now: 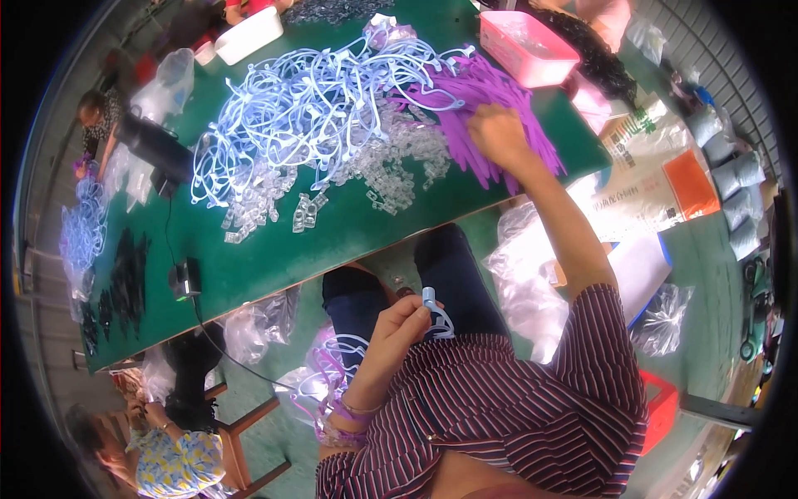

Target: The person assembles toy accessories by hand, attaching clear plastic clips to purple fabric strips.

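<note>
My left hand (397,329) is closed in front of my lap, pinching a light blue strap (445,320) near its tubular end. The strap curves away beside the fingers. Farther forward, my right hand (497,135) reaches onto a heap of flat purple strips (465,100), its fingers curled in among them; the fingertips are partly hidden. Left of that heap lies a large tangle of light blue looped straps (291,108). Small clear plastic pieces (391,166) are scattered along the tangle's near side.
The green table (332,233) holds a pink basket (532,50), a white tray (249,36), a dark cylinder (154,145) and a small black box (184,279) with a cable. Finished-looking purple and blue loops (328,366) hang by my left forearm. Other people (179,461) sit nearby.
</note>
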Tool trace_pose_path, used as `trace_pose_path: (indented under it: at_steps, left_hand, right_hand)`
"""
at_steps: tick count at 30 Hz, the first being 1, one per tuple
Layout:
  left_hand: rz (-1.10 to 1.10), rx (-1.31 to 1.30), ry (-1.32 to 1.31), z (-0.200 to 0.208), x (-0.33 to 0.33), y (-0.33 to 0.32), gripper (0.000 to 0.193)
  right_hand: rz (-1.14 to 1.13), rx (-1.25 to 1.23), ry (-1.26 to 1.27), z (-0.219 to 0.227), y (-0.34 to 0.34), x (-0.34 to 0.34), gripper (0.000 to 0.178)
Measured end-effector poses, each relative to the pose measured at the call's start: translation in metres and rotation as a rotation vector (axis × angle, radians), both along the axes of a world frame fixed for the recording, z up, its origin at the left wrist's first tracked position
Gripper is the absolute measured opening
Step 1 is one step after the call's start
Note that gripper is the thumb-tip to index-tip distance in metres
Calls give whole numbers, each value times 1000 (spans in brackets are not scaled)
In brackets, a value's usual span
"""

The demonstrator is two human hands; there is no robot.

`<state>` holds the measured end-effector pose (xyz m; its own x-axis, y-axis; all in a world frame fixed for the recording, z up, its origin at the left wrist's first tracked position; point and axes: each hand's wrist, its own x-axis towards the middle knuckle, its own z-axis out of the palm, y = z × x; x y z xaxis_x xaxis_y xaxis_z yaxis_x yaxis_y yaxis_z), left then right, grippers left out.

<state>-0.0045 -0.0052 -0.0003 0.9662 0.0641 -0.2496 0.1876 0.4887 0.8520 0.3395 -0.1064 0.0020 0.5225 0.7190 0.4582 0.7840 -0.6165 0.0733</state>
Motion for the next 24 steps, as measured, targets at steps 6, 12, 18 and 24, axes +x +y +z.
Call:
trace_pose_path:
  at_steps: [6, 12, 18, 24]
  left_hand:
    - [17, 5, -37, -3, -4, 3, 21]
    - [37, -20, 10, -8, -5, 4, 21]
    - [-13, -12, -38, -8, 3, -2, 21]
    - [-6, -7, 3, -8, 0, -1, 22]
  right_hand:
    - [184, 351, 145, 7, -9, -10, 9]
    - [158, 405, 112, 16, -45, -58, 7]
    - [198, 355, 369, -4, -52, -92, 9]
    - [190, 394, 598, 6, -57, -82, 17]
